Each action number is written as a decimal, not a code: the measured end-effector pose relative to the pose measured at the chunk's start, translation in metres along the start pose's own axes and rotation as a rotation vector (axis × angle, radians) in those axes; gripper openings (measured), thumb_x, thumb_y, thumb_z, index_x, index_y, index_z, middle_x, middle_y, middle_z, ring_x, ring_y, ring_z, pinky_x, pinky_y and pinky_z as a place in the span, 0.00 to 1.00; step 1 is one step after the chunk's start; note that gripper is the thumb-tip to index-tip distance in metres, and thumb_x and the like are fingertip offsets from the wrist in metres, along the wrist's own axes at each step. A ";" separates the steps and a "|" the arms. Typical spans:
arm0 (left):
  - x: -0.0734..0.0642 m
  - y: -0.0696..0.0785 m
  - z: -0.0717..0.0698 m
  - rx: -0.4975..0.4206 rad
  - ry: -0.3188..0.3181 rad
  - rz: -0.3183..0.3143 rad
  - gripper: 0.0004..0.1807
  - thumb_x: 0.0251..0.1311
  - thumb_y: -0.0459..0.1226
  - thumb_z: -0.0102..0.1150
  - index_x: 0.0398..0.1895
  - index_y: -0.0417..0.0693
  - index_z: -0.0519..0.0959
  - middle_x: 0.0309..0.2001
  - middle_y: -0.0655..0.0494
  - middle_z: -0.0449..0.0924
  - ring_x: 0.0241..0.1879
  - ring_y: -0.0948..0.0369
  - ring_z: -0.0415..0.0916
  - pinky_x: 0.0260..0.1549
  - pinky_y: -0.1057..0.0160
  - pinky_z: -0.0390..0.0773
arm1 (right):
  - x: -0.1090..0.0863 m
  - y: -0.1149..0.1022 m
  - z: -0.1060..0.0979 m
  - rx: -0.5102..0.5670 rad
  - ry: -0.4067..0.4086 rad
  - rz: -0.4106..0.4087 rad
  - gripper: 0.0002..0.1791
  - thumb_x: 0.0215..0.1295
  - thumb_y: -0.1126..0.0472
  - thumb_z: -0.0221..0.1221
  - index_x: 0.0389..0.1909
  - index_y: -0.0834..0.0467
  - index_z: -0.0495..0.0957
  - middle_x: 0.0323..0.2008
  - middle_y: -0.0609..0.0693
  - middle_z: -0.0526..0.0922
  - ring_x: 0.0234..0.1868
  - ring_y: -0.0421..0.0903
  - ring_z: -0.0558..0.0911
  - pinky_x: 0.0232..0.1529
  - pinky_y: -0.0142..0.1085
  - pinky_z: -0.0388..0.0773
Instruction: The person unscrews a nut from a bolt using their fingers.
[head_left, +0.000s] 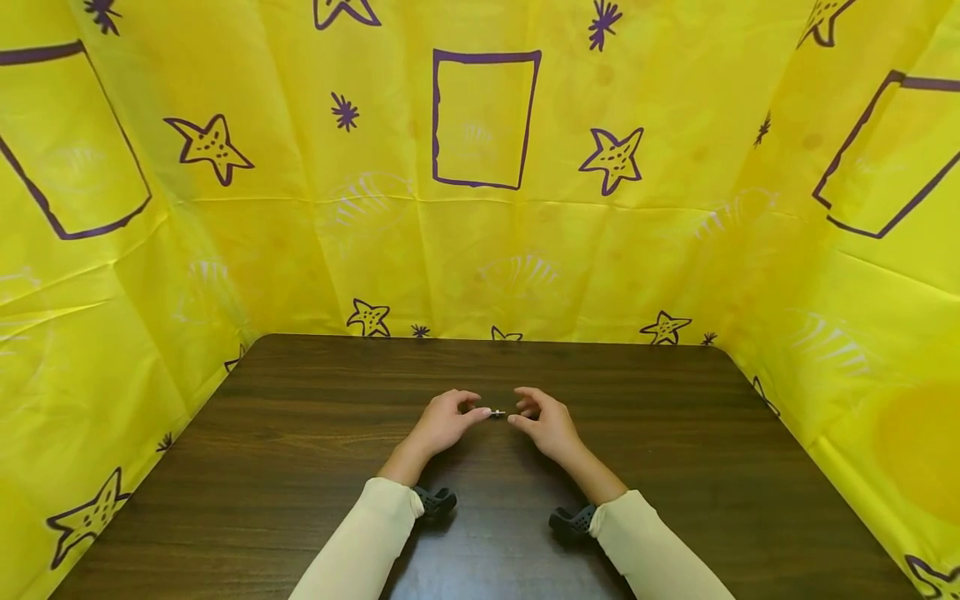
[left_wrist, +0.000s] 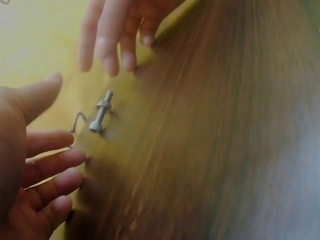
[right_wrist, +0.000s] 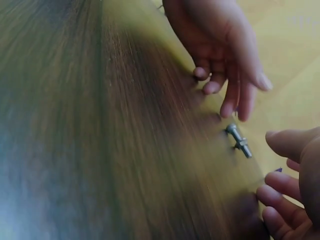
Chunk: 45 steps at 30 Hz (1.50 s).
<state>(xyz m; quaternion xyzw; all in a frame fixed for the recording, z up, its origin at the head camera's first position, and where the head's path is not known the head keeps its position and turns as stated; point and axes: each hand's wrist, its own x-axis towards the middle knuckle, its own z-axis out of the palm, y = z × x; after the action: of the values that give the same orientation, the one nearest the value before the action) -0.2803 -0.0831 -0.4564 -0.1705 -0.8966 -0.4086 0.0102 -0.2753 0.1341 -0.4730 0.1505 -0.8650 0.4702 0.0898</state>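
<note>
A small silver bolt [head_left: 498, 412] with a nut [left_wrist: 104, 104] partway along its shank lies on the dark wooden table [head_left: 300, 467]. Its head points toward my left hand [head_left: 442, 421], its threaded end toward my right hand [head_left: 547, 427]. Each hand stays beside the bolt with fingers loosely bent and nothing between them. In the right wrist view, a gap shows between the bolt [right_wrist: 232, 129] and the right thumb. The left wrist view shows the left fingers spread close by the bolt's head [left_wrist: 95, 127].
Yellow cloth [head_left: 480, 250] printed with purple starfish and frames hangs behind the table and along both sides. Dark straps [head_left: 437, 502] sit at the wrists, below pale sleeves [head_left: 360, 542].
</note>
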 end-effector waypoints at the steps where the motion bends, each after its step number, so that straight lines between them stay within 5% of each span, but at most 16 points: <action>1: 0.000 0.001 0.001 0.011 0.003 -0.003 0.24 0.63 0.49 0.62 0.53 0.40 0.80 0.38 0.55 0.79 0.36 0.59 0.73 0.36 0.58 0.74 | 0.001 0.000 0.001 -0.008 0.000 0.000 0.24 0.57 0.63 0.69 0.55 0.62 0.78 0.39 0.50 0.83 0.38 0.46 0.82 0.38 0.41 0.79; 7: 0.003 0.005 0.003 0.041 0.021 -0.045 0.20 0.61 0.46 0.64 0.50 0.42 0.82 0.32 0.57 0.76 0.31 0.60 0.71 0.32 0.59 0.72 | 0.003 -0.005 0.010 -0.119 0.004 -0.010 0.16 0.56 0.62 0.70 0.47 0.59 0.84 0.34 0.46 0.83 0.35 0.44 0.79 0.37 0.40 0.76; 19: 0.008 0.010 0.013 0.154 0.109 -0.120 0.11 0.58 0.44 0.67 0.41 0.49 0.87 0.34 0.57 0.84 0.37 0.55 0.79 0.37 0.53 0.76 | 0.009 -0.010 0.022 -0.284 0.038 0.003 0.13 0.54 0.60 0.71 0.42 0.55 0.86 0.28 0.43 0.75 0.28 0.40 0.73 0.29 0.36 0.71; 28: 0.009 0.010 0.020 0.261 0.143 -0.119 0.09 0.53 0.46 0.72 0.37 0.60 0.88 0.35 0.62 0.84 0.38 0.56 0.80 0.33 0.55 0.76 | 0.010 -0.011 0.023 -0.374 0.054 0.031 0.07 0.54 0.57 0.71 0.35 0.49 0.88 0.26 0.40 0.73 0.26 0.41 0.73 0.25 0.36 0.68; 37: 0.008 0.012 0.019 0.274 0.131 -0.117 0.02 0.54 0.46 0.71 0.31 0.63 0.88 0.37 0.61 0.83 0.39 0.56 0.79 0.32 0.56 0.76 | 0.010 -0.009 0.019 -0.347 0.034 -0.018 0.03 0.56 0.55 0.70 0.30 0.49 0.88 0.26 0.40 0.75 0.27 0.41 0.74 0.27 0.36 0.70; 45: 0.007 0.012 0.015 0.149 0.102 -0.042 0.03 0.60 0.40 0.66 0.31 0.54 0.86 0.35 0.60 0.84 0.40 0.56 0.79 0.40 0.53 0.76 | 0.011 -0.009 0.015 -0.218 0.015 -0.043 0.05 0.58 0.58 0.69 0.31 0.56 0.87 0.28 0.42 0.77 0.31 0.42 0.76 0.35 0.39 0.73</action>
<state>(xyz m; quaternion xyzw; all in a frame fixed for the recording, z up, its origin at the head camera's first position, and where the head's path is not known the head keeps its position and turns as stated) -0.2817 -0.0628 -0.4562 -0.1295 -0.9261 -0.3491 0.0600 -0.2829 0.1148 -0.4711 0.1547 -0.9069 0.3724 0.1224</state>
